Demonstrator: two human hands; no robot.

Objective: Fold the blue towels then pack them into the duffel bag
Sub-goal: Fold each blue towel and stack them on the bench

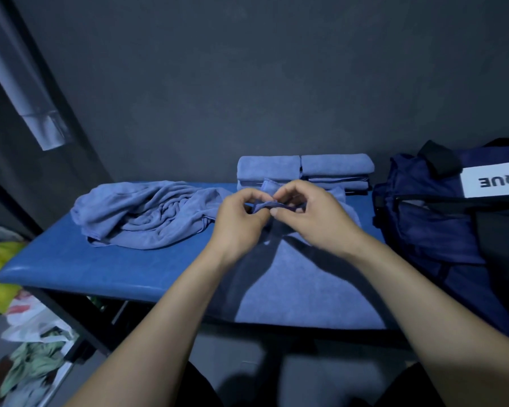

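The duffel bag [441, 230] runs off the right edge, its white label [494, 180] cut mid-word. The hands [276, 212] hide the towel edge [274, 204] they pinch. Far-left clutter on the floor [27, 342] is blurred, unidentifiable.

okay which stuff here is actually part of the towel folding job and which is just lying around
Part of the job: towel being folded, pinched by left hand and right hand; crumpled towels; folded stack; duffel bag.

Lying about: plastic bags, yellow cloth.

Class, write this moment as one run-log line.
stage: folding | left hand: pinches towel edge | right hand: pinches same edge | folded stack: behind | duffel bag: right
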